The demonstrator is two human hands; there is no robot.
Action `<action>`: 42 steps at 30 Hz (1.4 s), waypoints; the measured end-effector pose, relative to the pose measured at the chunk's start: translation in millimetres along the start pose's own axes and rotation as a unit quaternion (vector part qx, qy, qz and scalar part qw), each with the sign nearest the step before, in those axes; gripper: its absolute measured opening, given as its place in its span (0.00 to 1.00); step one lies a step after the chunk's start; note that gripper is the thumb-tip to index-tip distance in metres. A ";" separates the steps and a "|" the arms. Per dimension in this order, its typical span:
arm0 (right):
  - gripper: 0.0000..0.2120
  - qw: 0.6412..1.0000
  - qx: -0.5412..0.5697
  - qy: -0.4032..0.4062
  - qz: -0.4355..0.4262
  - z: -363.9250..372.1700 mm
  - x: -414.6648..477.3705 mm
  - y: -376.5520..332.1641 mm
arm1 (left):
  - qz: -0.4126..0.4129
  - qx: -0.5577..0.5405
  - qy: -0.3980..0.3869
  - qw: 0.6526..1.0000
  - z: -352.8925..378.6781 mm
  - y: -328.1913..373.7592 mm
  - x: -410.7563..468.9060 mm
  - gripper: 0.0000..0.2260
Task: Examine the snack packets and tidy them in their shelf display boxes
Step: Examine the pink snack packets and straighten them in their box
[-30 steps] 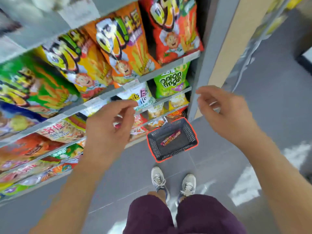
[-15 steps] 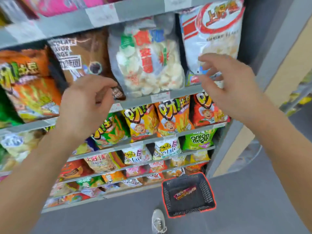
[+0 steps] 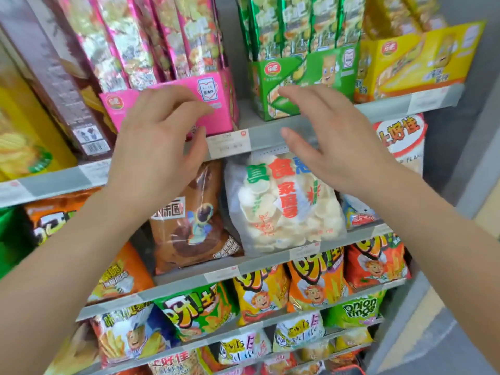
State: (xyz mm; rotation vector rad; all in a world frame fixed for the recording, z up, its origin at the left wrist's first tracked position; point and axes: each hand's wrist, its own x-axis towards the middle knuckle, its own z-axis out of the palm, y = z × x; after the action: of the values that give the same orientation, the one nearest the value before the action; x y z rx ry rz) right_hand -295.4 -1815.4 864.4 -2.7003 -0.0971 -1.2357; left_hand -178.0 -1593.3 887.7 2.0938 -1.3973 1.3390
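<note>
The left hand (image 3: 159,139) and right hand (image 3: 335,142) are raised in front of a grey shelf (image 3: 267,133). Both have their fingers spread loosely and hold nothing. The left hand's fingers lie across the front of a pink display box (image 3: 216,90), and the right hand's fingers reach over the lower left corner of a green display box (image 3: 319,69). Whether either hand touches its box cannot be told.

The two boxes stand apart on the shelf with a bare gap between them. A yellow display box (image 3: 411,63) sits just right of the green one. A tall brown carton (image 3: 54,77) stands to the left of the pink box.

Each box is open at the top and holds a row of slim packets standing on end, their long axes up and down. The pink packets (image 3: 151,36) lean with their tops to the left, while the green packets (image 3: 297,23) stand nearly straight. The yellow packets (image 3: 392,14) are cut off by the top edge.

A price tag (image 3: 230,140) is fixed to the shelf edge between the hands. On the shelf below are a brown bag (image 3: 189,220) and a clear bag of white crackers (image 3: 284,212), partly hidden by the wrists. Lower shelves carry orange, yellow and green snack bags.
</note>
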 end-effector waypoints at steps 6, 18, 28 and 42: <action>0.25 0.997 -0.029 0.047 -0.055 10.3 51.7 -25.3 | 0.015 -0.028 0.009 0.999 -5.8 -32.3 6.2 0.11; 0.18 0.993 0.037 0.040 -0.108 33.2 75.2 -34.7 | 0.003 0.007 0.048 0.999 -21.6 -40.7 92.3 0.19; 0.16 0.981 0.110 0.087 -0.134 35.6 77.0 -38.6 | -0.101 0.020 0.008 0.995 -15.4 -33.1 148.7 0.26; 0.19 0.928 0.369 -0.002 -0.040 -6.0 152.7 -3.8 | -0.267 -0.026 0.035 0.963 -27.5 -11.8 135.6 0.17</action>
State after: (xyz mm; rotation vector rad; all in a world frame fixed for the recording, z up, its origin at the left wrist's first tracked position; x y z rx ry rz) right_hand -200.5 -1814.5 984.2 -2.0494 -0.5576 -0.9481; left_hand -169.6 -1646.7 1015.7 2.1474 -0.7427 1.1202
